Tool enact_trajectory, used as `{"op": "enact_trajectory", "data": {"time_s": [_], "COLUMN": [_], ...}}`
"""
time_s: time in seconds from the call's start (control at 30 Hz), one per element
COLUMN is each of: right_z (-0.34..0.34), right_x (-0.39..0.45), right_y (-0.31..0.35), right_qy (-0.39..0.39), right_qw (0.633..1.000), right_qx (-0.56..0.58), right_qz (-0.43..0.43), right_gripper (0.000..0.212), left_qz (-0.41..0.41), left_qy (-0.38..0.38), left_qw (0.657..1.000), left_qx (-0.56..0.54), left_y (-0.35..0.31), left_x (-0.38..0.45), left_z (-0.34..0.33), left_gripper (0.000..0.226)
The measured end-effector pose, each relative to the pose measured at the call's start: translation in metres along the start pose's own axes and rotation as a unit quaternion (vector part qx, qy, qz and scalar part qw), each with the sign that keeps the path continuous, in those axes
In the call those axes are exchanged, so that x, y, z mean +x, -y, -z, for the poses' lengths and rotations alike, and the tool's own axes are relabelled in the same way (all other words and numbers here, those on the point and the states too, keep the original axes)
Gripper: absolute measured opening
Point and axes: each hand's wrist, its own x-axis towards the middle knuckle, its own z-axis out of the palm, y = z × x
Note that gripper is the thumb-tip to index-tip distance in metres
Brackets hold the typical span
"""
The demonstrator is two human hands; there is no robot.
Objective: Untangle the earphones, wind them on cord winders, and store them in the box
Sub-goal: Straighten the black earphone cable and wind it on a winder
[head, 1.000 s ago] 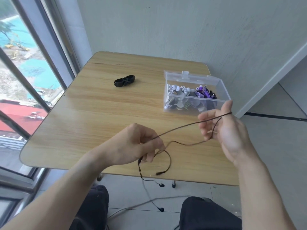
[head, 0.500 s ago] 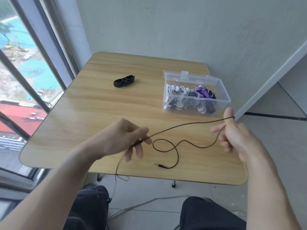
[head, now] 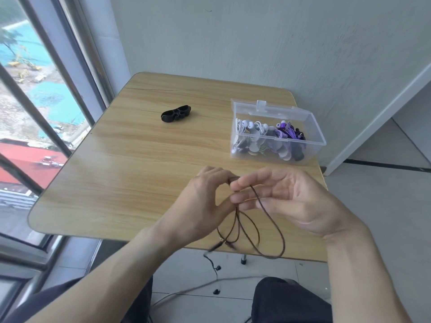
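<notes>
1. Nearest the camera, the person's dark-clothed knees sit under the near edge of the wooden table (head: 140,173), and two small earbuds (head: 217,268) dangle below that edge over the tiled floor.
2. The brown earphone cord (head: 275,224) hangs in several loops from the hands, its lowest loop crossing the table's near edge; part of the cord is motion-blurred.
3. The left hand (head: 205,203) and the right hand (head: 286,199) meet above the table's near right part, fingertips touching.
4. The left hand pinches the cord between thumb and fingers; the right hand's fingers curl loosely with the cord running across them.
5. Beyond the hands lies a broad stretch of bare tabletop, reaching to the left rounded corner beside the window frame (head: 77,73).
6. Farther on, a black cord winder (head: 176,114) lies alone toward the middle.
7. At the far right, just inside the table's right edge, the clear plastic box (head: 312,127) stands open, with wound white, purple and black earphones inside.
</notes>
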Motion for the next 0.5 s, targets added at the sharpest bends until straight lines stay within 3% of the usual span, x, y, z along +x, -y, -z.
{"op": "enact_trajectory", "data": {"time_s": [0.07, 0.17, 0.3, 0.37, 0.5], "right_z": [0.005, 0.016, 0.027, 0.031, 0.038], "right_x": [-0.001, -0.005, -0.008, -0.009, -0.014], "right_y": [0.002, 0.010, 0.015, 0.014, 0.015], "right_qy": [-0.017, -0.083, -0.182, -0.239, -0.397], "right_qw": [0.996, 0.976, 0.964, 0.955, 0.912], "right_qx": [0.087, 0.196, 0.192, 0.165, 0.066], "right_qz": [0.008, 0.038, 0.039, 0.054, 0.080], "right_gripper": [0.040, 0.027, 0.039, 0.037, 0.010], "left_qz": [0.018, 0.103, 0.137, 0.139, 0.141], "left_qy": [-0.017, 0.002, 0.085, 0.149, 0.213], "left_qw": [1.000, 0.985, 0.926, 0.927, 0.944], "left_qx": [-0.009, -0.139, -0.341, -0.314, -0.207], "left_y": [-0.002, -0.001, 0.004, 0.010, 0.017], "left_x": [0.001, 0.005, 0.010, 0.009, 0.006], "left_z": [0.006, 0.022, 0.047, 0.057, 0.071], "left_gripper": [0.015, 0.021, 0.024, 0.026, 0.045]}}
